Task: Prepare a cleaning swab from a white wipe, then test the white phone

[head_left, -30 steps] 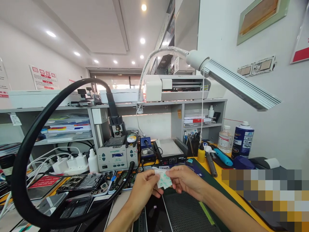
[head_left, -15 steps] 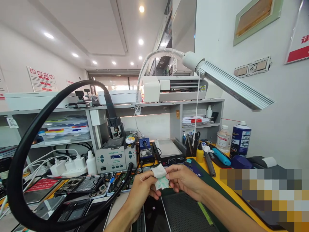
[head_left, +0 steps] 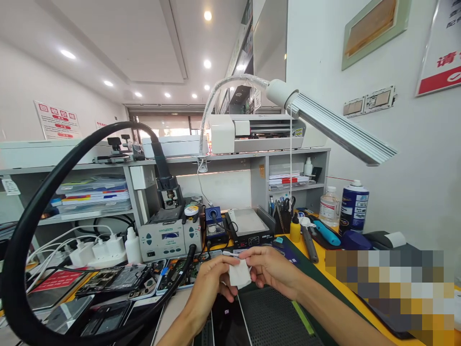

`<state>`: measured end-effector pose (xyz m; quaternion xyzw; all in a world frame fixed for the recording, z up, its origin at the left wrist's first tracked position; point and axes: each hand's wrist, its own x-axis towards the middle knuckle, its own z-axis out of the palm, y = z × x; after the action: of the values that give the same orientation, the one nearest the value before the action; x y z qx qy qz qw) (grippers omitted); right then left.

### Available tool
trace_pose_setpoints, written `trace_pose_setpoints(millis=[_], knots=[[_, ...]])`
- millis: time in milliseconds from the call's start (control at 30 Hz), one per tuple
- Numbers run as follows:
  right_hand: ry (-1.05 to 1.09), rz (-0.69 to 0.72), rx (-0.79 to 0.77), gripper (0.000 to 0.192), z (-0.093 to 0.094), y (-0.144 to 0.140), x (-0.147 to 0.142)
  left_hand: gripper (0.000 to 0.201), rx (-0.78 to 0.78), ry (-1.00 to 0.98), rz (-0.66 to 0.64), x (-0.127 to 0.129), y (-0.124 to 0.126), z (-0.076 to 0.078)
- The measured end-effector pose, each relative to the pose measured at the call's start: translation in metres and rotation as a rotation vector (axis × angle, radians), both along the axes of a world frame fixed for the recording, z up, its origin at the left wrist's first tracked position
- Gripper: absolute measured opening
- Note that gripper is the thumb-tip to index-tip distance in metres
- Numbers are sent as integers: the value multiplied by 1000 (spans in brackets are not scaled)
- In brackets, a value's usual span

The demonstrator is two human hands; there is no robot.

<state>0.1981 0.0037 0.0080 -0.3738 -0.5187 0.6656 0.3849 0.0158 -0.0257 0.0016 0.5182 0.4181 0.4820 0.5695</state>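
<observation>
A small folded white tissue or cloth point(head_left: 240, 275) is pinched between my two hands over the workbench. My left hand point(head_left: 211, 278) grips its left edge with thumb and fingers. On the other side, my right hand point(head_left: 270, 270) pinches its upper right corner. Below the hands lies a black phone with an MI logo point(head_left: 227, 318), partly covered by my left hand. Beside the phone is a black perforated mat point(head_left: 277, 317).
A thick black hose point(head_left: 12, 259) loops across the left from the hot-air station point(head_left: 163, 240). Opened phones point(head_left: 108, 281) crowd the left bench. A yellow bottle point(head_left: 295, 229), a spray can point(head_left: 354, 206) and a clear bottle point(head_left: 328, 205) stand right. A lamp point(head_left: 338, 126) hangs overhead.
The white tissue has been folded over, so its greenish-marked face no longer shows. Both hands stay close together. The whole view has shifted slightly.
</observation>
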Motion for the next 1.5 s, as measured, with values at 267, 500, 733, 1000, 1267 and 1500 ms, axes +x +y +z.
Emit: trace_pose_setpoints(millis=[267, 500, 733, 1000, 1267, 1500], knots=[[-2, 8, -15, 35, -4, 3, 1, 34, 69, 56, 29, 4, -1, -2], [-56, 53, 56, 47, 6, -7, -1, 37, 123, 124, 110, 3, -2, 0], [-140, -55, 159, 35, 8, -6, -2, 42, 139, 215, 75, 3, 0, -6], [-198, -76, 248, 35, 10, -9, -5, 34, 229, 302, 107, 0, 5, -15], [-190, -80, 263, 37, 6, -6, -4, 19, 220, 352, 162, 1, 0, -4], [-139, -80, 193, 33, 2, -2, 0, 10, -69, 176, 77, -3, -1, 6]])
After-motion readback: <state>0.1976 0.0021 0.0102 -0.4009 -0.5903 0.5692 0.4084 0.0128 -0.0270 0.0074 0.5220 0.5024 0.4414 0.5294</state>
